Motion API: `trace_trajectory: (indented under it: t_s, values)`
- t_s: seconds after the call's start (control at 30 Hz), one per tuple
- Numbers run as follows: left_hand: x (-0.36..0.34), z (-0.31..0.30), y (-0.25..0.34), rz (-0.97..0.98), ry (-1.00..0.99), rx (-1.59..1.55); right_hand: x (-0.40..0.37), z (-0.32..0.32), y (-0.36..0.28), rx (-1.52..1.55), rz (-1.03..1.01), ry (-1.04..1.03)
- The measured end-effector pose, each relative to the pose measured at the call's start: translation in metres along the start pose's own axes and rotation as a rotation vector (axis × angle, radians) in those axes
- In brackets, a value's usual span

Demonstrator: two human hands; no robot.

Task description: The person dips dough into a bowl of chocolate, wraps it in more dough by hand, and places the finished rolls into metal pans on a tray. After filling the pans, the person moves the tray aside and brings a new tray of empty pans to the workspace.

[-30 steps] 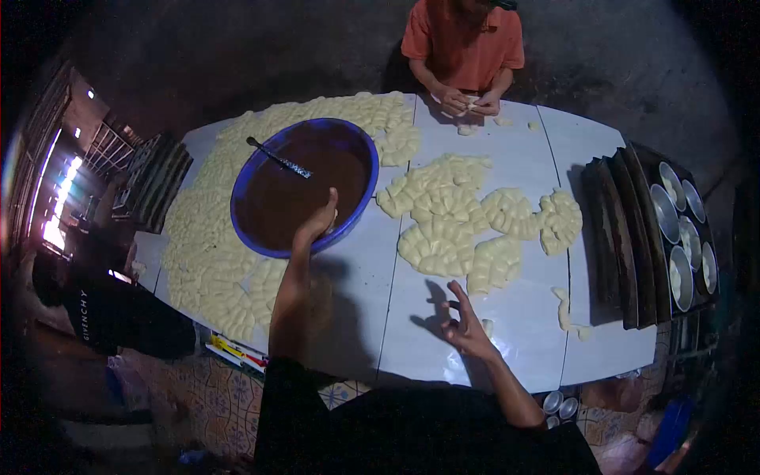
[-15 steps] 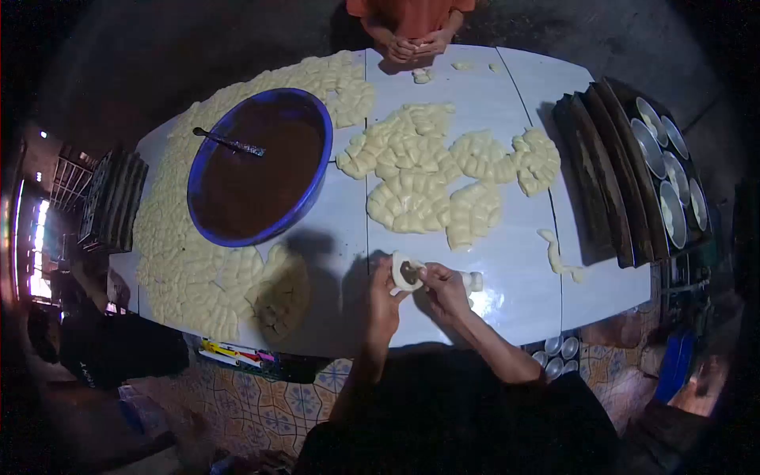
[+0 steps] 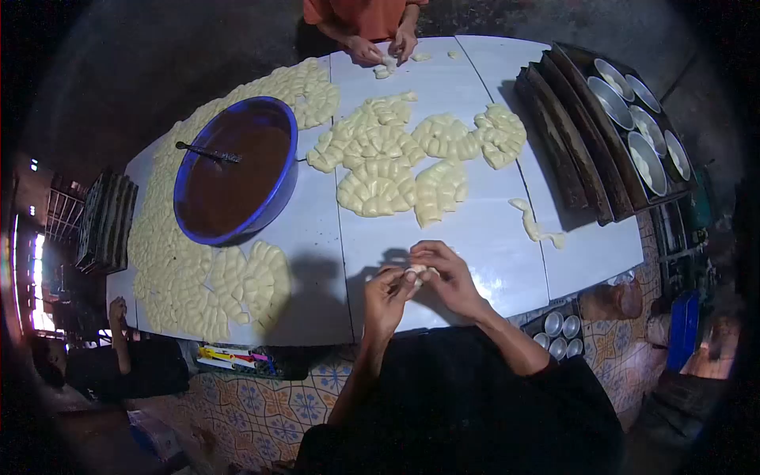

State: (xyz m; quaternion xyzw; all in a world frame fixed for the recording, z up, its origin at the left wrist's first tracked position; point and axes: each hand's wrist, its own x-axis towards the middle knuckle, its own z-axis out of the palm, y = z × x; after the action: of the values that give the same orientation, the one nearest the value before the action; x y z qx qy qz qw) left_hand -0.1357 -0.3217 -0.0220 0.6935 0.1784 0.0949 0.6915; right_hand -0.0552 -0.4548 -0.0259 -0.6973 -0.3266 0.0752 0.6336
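Note:
Near the front edge of the white table (image 3: 491,261), my left hand (image 3: 385,301) and my right hand (image 3: 448,279) meet around one small piece of pale dough (image 3: 420,271). Fingertips of both hands pinch it, so only a little of its surface shows. No brown filling is visible on it now. Beyond my hands lie pale dough pieces (image 3: 380,186), pressed together in clusters. To the left stands a blue basin (image 3: 290,170) of brown filling (image 3: 237,186), with a dark-handled utensil (image 3: 207,152) resting in it.
Many dough pieces (image 3: 170,273) cover the table's left side. Dark baking trays (image 3: 574,142) and metal tins (image 3: 609,103) stand at the right; a dough strip (image 3: 534,226) lies nearer. Across the table, a person in orange (image 3: 364,20) handles dough. Another person's arm (image 3: 119,336) shows at left.
The dough was open in my left hand with brown filling showing; now both hands have closed its edges together. The view has shifted, and the person opposite has moved their hands apart.

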Motion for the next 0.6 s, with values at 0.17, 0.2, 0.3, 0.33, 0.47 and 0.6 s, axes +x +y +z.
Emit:
trace_trajectory:
  t_s: [0.17,0.2,0.3,0.33,0.47,0.6]
  values:
    - [-0.006,0.022,-0.031,-0.159,0.000,-0.206,-0.032,-0.011,0.010,-0.001,0.234,-0.024]
    - [-0.009,0.027,-0.035,-0.202,0.040,-0.201,-0.034,-0.009,-0.002,0.031,0.337,0.029]
    - [-0.022,0.029,-0.061,0.049,-0.009,-0.023,-0.051,-0.008,0.016,0.106,0.443,0.019]
    - [-0.025,0.031,-0.055,0.040,-0.059,-0.148,-0.060,-0.015,0.030,0.212,0.556,-0.088]
    - [-0.034,0.032,-0.052,0.069,-0.229,-0.445,-0.078,-0.030,0.019,0.684,0.852,-0.165]
    - [-0.033,0.027,-0.075,0.221,0.099,-0.032,-0.090,-0.020,0.080,0.002,0.584,0.285]
